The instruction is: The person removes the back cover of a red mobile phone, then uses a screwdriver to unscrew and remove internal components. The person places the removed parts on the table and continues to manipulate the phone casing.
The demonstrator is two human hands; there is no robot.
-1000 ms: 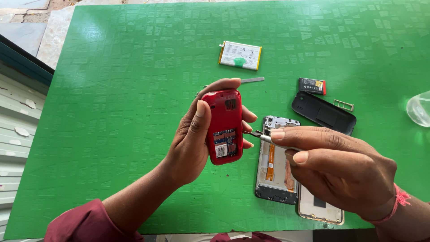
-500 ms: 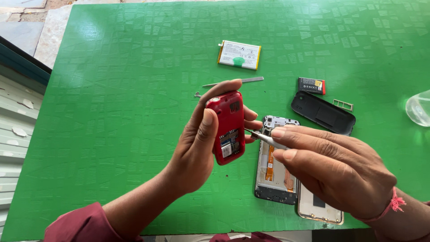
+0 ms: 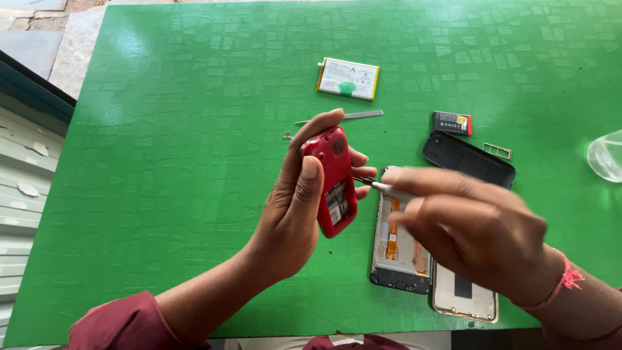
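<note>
Red phone (image 3: 337,181) upright in clamped left fingers (image 3: 310,178) (right fingers (image 3: 421,178) pinching screwdriver (image 3: 372,185)).

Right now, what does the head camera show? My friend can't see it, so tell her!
A left hand holds a red phone with its back open, while the right hand pokes a thin tool at its side. On the green table lie an opened phone, a white battery and a black cover.

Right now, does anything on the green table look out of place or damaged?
Nothing looks spilled or broken. The opened smartphone lies with its insides bare, its pale back panel beside it; two batteries and a black cover lie loose. The left hand holds the red phone.
</note>
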